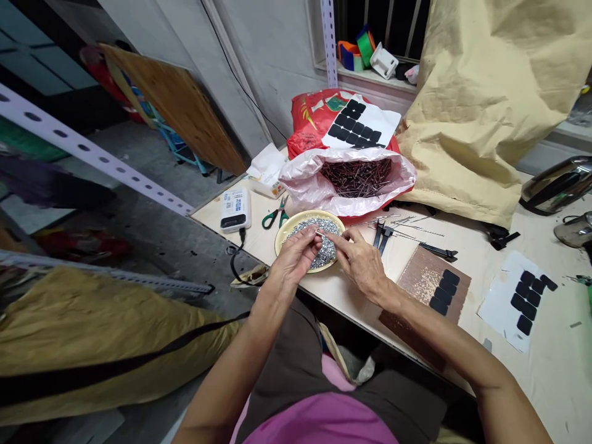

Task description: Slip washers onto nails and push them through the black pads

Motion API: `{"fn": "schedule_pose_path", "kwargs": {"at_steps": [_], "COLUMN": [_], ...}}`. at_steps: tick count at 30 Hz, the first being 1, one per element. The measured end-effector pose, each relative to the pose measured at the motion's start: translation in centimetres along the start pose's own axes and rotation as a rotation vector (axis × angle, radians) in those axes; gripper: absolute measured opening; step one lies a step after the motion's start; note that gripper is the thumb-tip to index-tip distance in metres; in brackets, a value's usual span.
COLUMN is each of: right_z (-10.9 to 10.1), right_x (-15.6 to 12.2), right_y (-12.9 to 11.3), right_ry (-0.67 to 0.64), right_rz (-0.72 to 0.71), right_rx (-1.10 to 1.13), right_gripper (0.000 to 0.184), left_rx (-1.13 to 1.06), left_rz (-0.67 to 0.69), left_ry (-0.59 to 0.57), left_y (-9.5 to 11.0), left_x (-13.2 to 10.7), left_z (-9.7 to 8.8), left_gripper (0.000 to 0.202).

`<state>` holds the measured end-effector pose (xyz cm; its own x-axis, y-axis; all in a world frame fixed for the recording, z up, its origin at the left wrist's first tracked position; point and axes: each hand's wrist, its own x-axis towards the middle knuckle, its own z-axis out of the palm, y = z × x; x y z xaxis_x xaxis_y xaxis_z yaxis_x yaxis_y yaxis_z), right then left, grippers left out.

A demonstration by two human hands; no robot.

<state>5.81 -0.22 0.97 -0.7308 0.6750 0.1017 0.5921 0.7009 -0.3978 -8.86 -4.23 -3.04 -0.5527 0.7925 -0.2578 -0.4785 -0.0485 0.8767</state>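
Note:
My left hand [296,256] and my right hand [363,262] meet over a pale yellow bowl [278,239]. Small shiny metal pieces [327,251] fill the bowl. The left thumb and fingers are pinched together, with the palm side turned up. Thumb and forefinger of the right hand close just beside them. A small, thin bit shows between the fingertips, too small to name. Behind the bowl stands an open bag [296,176] full of dark reddish-brown screws or nails [358,177].
Green-handled scissors [269,220] and a white power bank [235,209] with a cable lie left of the bowl. Thin metal rods [416,227], black clips [383,237], a brown board [423,271] and a white sheet with black pads [499,308] lie to the right. A kettle [562,185] stands far right.

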Motion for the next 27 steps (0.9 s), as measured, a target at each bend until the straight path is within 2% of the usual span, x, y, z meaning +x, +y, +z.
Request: {"fn": "schedule_pose_path", "kwargs": {"at_steps": [3,9,15,20,27], "right_z": [-0.5,-0.8,-0.6,-1.0,-0.6], "right_x": [-0.1,-0.4,-0.9,-1.7,-2.4], "right_y": [0.0,0.4,0.8,0.7,0.8], "right_ry": [-0.005,0.041,0.069,0.054,0.106], "right_rz": [0.039,0.07,0.086,0.067,0.051], "right_rx": [-0.011,-0.028,-0.017,-0.211,-0.368], "right_gripper": [0.045,0.044,0.04,0.036,0.036], "left_rx": [-0.183,-0.187,-0.155,-0.082,-0.005], "left_rz": [-0.111,-0.072,-0.063,-0.079,0.014], "left_ry": [-0.003,0.004,-0.033,-0.073,-0.06], "left_y": [0.6,0.9,0.6,0.2,-0.3], "left_x": [-0.4,-1.0,-1.2,-1.5,-2.1], "left_z": [1.2,2.8,2.9,2.7,3.0], "left_gripper": [0.011,0.016,0.027,0.03,0.035]}}
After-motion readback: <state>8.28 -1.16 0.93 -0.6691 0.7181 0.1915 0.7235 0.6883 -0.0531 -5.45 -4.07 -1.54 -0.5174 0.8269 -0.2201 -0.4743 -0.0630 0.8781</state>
